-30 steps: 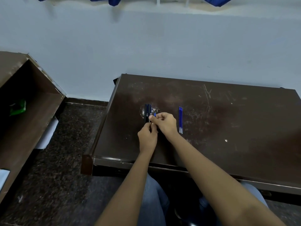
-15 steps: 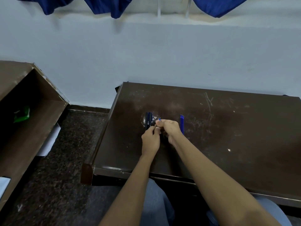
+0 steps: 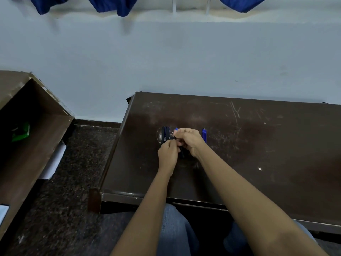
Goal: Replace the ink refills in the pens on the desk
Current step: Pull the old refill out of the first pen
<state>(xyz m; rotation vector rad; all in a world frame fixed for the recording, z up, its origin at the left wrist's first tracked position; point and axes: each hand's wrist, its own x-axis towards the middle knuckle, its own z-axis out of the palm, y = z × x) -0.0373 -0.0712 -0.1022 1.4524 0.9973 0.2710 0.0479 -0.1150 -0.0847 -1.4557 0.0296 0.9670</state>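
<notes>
On the dark brown desk (image 3: 258, 145), my left hand (image 3: 168, 154) and my right hand (image 3: 188, 140) meet over a dark pen barrel (image 3: 181, 153), which pokes out below and between them. My right hand pinches a thin blue refill (image 3: 176, 128) whose tip shows above the fingers. Two or three dark pens (image 3: 165, 133) lie side by side just left of my hands. A small bunch of blue refills (image 3: 204, 134) lies on the desk to the right of my right hand, partly hidden by it.
A brown open cabinet (image 3: 27, 145) stands at the left with a green item (image 3: 21, 132) inside and white paper (image 3: 53, 161) at its foot. The pale wall runs right behind the desk. Dark speckled floor lies between cabinet and desk.
The camera has tilted up, so the desk sits lower in view. My hands stay together at the same spot by the pens, still working the refill and barrel.
</notes>
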